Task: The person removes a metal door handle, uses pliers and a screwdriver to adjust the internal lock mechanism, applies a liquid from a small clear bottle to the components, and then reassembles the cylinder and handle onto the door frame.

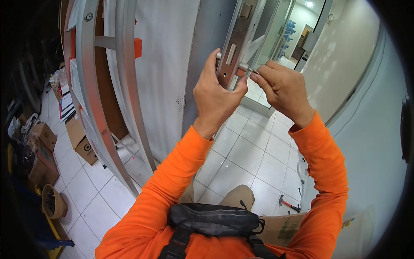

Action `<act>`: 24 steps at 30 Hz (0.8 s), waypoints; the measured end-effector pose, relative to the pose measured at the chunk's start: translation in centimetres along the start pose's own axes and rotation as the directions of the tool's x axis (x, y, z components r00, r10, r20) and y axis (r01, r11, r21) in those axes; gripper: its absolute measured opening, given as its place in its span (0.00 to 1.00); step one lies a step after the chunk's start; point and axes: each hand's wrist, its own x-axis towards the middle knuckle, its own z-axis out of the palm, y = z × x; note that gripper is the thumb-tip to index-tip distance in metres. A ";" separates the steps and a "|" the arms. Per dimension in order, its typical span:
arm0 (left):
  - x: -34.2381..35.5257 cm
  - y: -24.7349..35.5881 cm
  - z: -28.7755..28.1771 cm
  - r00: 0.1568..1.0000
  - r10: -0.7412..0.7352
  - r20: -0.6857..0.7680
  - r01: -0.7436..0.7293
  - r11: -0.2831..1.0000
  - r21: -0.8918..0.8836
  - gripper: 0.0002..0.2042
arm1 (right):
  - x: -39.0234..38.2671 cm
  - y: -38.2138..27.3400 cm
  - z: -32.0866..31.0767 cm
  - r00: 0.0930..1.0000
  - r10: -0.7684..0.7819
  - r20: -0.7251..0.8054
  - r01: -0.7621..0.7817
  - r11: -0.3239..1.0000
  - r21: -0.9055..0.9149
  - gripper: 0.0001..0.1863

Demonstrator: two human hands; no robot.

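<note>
A door stands edge-on at the top middle, with a metal lock faceplate [231, 54] along its edge. From its right face a silver lock cylinder [243, 66] sticks out, and a short round end shows on the left face. My left hand [217, 93] is clamped around the door edge, fingers at the cylinder's left end and thumb just below its right end. Between the thumb and forefinger of my right hand [282, 86] is a thin metal key [253, 71], pointing into the cylinder. Its grip is hidden by my fingers.
An aluminium ladder [92, 77] leans close on my left. Beyond it lie cardboard boxes [82, 140] and a wicker basket [54, 202]. A red-and-black hammer [289, 203] rests on the tiled floor at lower right, near a cardboard sheet [280, 226]. A glass door [271, 43] stands behind.
</note>
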 end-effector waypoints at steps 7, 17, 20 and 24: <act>0.0 0.3 0.0 0.999 0.004 0.039 -0.002 0.999 -0.045 0.37 | -0.1 0.7 0.0 0.987 0.136 0.081 -0.154 0.947 0.283 0.15; -1.1 0.6 -1.3 0.973 -0.162 0.166 0.197 0.955 -0.223 0.39 | -0.1 0.0 0.8 0.990 0.144 -0.003 -0.139 0.959 0.248 0.16; -1.3 0.5 -1.1 0.972 -0.183 0.151 0.212 0.954 -0.210 0.39 | 0.4 0.1 0.3 0.999 0.045 0.013 -0.046 0.996 0.079 0.17; -0.9 0.1 -1.4 0.971 -0.164 0.175 0.200 0.956 -0.213 0.38 | 0.1 0.7 0.0 0.999 -0.052 -0.001 0.052 0.999 0.005 0.17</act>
